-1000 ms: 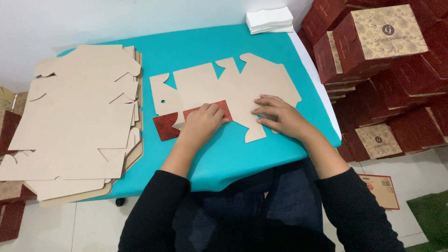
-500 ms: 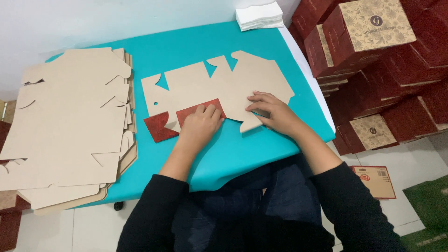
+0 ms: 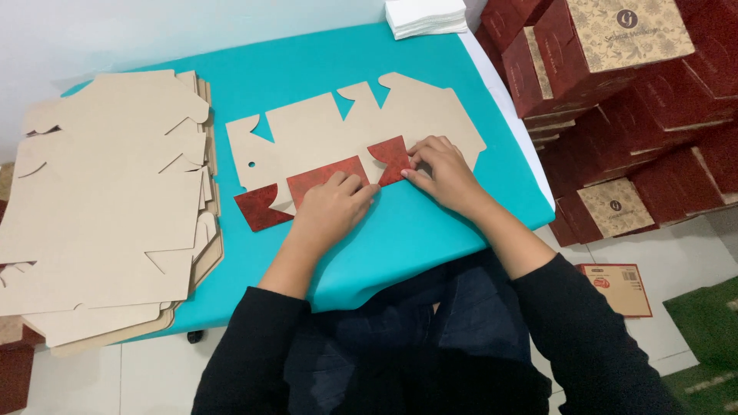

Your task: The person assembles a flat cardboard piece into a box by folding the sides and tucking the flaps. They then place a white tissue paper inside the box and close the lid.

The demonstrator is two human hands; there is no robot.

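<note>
Box blank (image 3: 330,134): another red flap now folded under right hand (image 3: 446,173).

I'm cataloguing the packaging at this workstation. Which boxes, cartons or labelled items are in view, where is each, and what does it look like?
Flat die-cut carton blank: mid-table, tan, red flaps folded up, under left hand and right hand.
Stack of flat tan blanks: table's left side.
Assembled red boxes with tan patterned panels: piled at right.
Small red-and-tan printed card: on floor, right.
White folded paper stack: table's far edge.
</note>
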